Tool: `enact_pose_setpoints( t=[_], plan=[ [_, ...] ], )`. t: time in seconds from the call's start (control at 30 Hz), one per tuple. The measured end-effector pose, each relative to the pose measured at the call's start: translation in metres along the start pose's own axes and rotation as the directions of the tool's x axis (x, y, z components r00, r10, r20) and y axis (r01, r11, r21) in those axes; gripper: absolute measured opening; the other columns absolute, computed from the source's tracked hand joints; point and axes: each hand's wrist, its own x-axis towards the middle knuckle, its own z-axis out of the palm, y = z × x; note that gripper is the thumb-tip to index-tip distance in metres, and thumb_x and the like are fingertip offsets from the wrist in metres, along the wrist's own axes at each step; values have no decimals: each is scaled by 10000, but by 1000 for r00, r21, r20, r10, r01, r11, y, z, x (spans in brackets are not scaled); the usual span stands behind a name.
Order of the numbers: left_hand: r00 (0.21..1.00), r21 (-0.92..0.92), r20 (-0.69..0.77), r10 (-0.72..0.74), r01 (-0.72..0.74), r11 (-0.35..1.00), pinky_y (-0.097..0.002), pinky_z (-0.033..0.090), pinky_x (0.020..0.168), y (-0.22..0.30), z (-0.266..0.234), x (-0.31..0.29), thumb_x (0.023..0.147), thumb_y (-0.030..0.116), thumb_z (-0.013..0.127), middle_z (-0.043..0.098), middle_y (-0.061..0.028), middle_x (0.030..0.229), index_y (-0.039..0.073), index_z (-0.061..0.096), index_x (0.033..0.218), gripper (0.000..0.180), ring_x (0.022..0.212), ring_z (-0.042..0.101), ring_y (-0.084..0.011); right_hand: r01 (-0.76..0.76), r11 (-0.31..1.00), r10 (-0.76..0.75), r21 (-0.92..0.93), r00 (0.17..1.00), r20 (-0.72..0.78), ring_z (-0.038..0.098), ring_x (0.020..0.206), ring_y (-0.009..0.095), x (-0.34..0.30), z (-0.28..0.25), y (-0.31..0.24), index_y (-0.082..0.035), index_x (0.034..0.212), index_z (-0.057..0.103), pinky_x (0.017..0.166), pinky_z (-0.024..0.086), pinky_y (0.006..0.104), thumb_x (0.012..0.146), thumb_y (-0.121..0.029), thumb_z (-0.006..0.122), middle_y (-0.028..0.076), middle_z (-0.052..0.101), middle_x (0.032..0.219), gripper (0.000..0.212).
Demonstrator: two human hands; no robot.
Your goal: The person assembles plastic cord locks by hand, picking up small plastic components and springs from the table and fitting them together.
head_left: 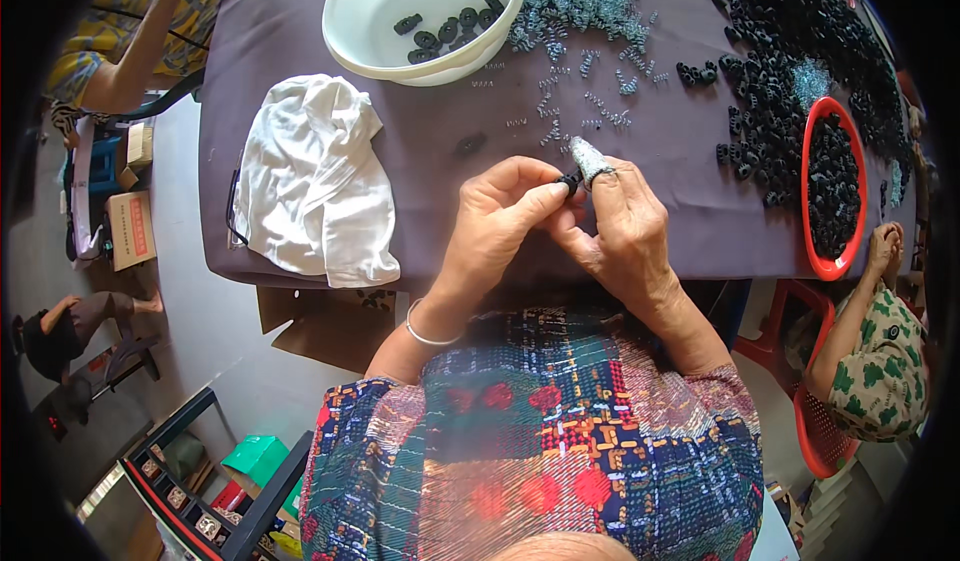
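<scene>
Close to the table's near edge, my left hand [500,216] pinches a small black ribbed plastic part [570,183] between thumb and fingers. My right hand [622,216] meets it there, its fingers curled against the same part. A whitish wrapped finger cover [590,159] sits on one of its fingers. Whether a spring is between the fingertips, I cannot make out. Beyond my hands, loose metal springs [552,111] lie scattered on the dark tablecloth, leading up to a large spring pile [580,6]. A white bowl [345,46] at the back holds several black parts [448,31].
A crumpled white cloth [315,181] lies to the left. At the right is a big heap of black parts [770,131], with a red basket [810,201] full of them. Other people sit around: a patterned sleeve [880,361] at right, a bare arm [135,61] at far left.
</scene>
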Motion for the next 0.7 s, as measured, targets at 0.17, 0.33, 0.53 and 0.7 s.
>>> enact_pose_setpoints(
  t=[0.17, 0.33, 0.53, 0.7],
  plan=[
    [998, 7, 39, -41, 41, 999, -240, 547, 688, 1, -2, 0, 906, 46, 621, 678, -75, 853, -32, 637, 980, 109, 745, 649, -113, 12, 1000, -12, -5, 1000, 10, 610, 770, 342, -3, -1, 1, 58, 927, 575, 622, 532, 393, 661, -91, 717, 185, 597, 888, 337],
    [999, 150, -1, -41, 41, 988, -220, 493, 699, 2, 3, -2, 877, 59, 654, 679, -36, 769, -8, 668, 914, 78, 716, 620, -81, 81, 996, -79, 47, 996, -35, 605, 727, 330, -5, 0, 8, 55, 914, 579, 587, 522, 384, 633, -59, 722, 166, 596, 831, 335],
    [1000, 223, 9, -26, 23, 975, -217, 520, 667, -1, -1, 0, 904, 41, 626, 675, -54, 792, -49, 654, 941, 101, 719, 632, -90, 124, 990, -119, 61, 989, -84, 597, 678, 316, -6, 6, 15, 52, 853, 589, 556, 514, 380, 618, -53, 731, 165, 594, 799, 294],
    [999, 246, 17, -36, 31, 969, -218, 517, 661, 0, 0, 0, 906, 42, 623, 671, -51, 788, -55, 651, 938, 107, 719, 623, -86, 150, 987, -144, 59, 984, -103, 579, 640, 292, -9, 11, 18, 37, 816, 585, 533, 502, 369, 626, -83, 740, 143, 566, 746, 273]
  ],
)
